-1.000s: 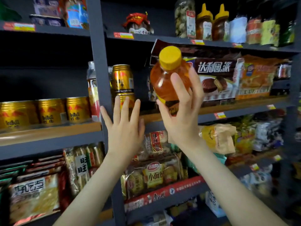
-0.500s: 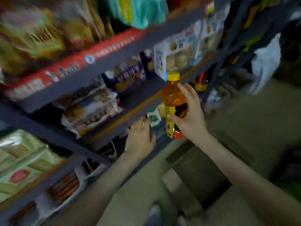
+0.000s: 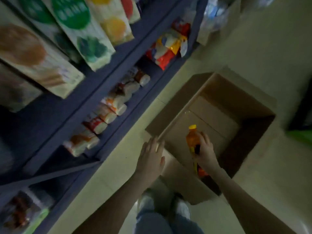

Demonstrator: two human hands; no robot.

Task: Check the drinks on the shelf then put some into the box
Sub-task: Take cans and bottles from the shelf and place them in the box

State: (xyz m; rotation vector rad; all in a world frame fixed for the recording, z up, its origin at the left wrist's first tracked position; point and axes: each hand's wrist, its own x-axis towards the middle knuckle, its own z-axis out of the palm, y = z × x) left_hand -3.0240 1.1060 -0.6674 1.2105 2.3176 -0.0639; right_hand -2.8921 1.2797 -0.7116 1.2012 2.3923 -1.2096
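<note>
An open cardboard box (image 3: pixel 217 92) stands on the floor beside the shelf. My right hand (image 3: pixel 206 149) grips an orange drink bottle (image 3: pixel 192 138) with a yellow cap, holding it inside the box's opening, cap pointing away from me. My left hand (image 3: pixel 151 157) hovers flat with fingers spread over the box's near-left corner, holding nothing. I see no other item on the box's bottom.
The dark blue shelf unit (image 3: pixel 108 92) runs diagonally along the left, holding white packets (image 3: pixel 108 114), a red and yellow bag (image 3: pixel 168 46) and large boxes (image 3: pixel 81 26) above. Pale floor (image 3: pixel 273 48) surrounds the box. My jeans and shoes (image 3: pixel 162 210) are at the bottom.
My view has swung from the upper shelves down to the floor. My right hand has carried the bottle down into the box, and my left hand has dropped to the box's corner.
</note>
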